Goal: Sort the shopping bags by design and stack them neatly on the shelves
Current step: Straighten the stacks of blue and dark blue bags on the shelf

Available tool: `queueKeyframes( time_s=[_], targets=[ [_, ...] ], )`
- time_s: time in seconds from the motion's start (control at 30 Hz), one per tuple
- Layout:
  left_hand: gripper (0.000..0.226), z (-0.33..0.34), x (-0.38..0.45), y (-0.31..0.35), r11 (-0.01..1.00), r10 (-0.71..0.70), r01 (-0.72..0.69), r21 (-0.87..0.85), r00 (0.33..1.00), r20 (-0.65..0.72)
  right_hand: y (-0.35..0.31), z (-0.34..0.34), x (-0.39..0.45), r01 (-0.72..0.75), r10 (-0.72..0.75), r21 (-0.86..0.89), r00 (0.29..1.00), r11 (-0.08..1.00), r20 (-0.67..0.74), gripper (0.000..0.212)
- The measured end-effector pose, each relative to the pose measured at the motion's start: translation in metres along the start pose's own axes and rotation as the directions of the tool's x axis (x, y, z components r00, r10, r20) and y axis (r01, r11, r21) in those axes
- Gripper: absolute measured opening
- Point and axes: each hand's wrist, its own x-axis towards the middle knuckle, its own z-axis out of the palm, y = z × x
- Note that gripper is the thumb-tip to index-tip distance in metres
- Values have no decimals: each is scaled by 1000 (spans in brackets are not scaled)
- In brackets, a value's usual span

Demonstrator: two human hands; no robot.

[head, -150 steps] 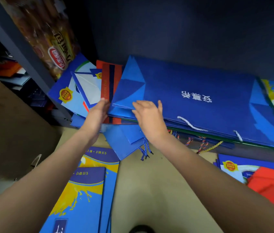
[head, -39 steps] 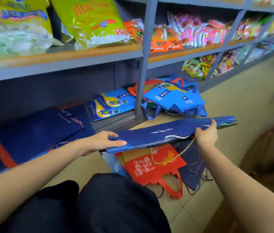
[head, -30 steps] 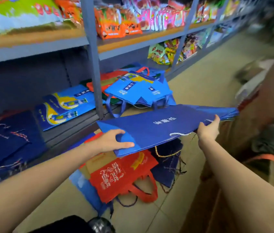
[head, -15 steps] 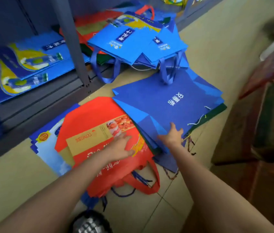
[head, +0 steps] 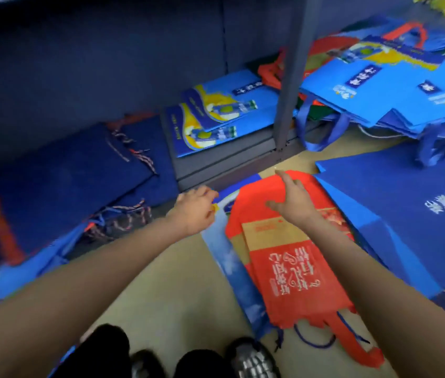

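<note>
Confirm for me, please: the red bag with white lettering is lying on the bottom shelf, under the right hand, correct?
Not quite. The head view shows the red bag lying on the floor in front of the shelf, not on it. The right hand is indeed over its upper end.

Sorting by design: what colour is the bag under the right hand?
Red bag, tan band, head view.

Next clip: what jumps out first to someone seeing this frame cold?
The red bag with pale script, flat on the floor at centre, both hands reaching over its far end: right hand spread open, left hand beside it. A big blue bag lies right.
</note>
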Motion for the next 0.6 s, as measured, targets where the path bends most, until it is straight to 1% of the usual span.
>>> queueKeyframes(
  time_s=[0.07, 0.1, 0.2, 0.27, 0.3, 0.37, 0.43, 0.5, 0.6],
  targets=[
    [54, -9, -23, -57, 992, -122, 124, 17, 989, -82, -42, 33, 15, 51, -52, 43, 998, 998, 23, 77],
    [54, -9, -36, -84, 980, -197, 200, 5, 973, -120, -62, 51, 20, 65, -68, 68, 996, 996, 52, 76],
    [54, 5, -71, -159, 897, -441, 436, -66, 879, -181, -110, 108, 37, 93, -109, 111, 983, 989, 144, 74],
    [55, 18, -84, -193, 835, -550, 539, -108, 817, -174, -133, 140, 49, 107, -130, 141, 976, 984, 172, 69],
    [55, 23, -86, -204, 811, -585, 569, -137, 793, -170, -142, 153, 54, 98, -127, 162, 976, 982, 177, 66],
    [54, 31, -87, -215, 782, -622, 590, -198, 760, -188, -154, 173, 64, 25, -65, 237, 985, 971, 162, 63],
    [51, 39, -88, -220, 787, -617, 582, -206, 752, -233, -158, 186, 70, -45, 14, 289, 994, 956, 108, 61],
    [49, 43, -90, -222, 820, -571, 547, -166, 774, -274, -163, 187, 72, -24, 5, 331, 998, 943, 60, 65],
    [43, 42, -102, -231, 854, -520, 497, -157, 791, -323, -169, 174, 66, 65, -84, 369, 996, 927, 37, 69]
  ],
)
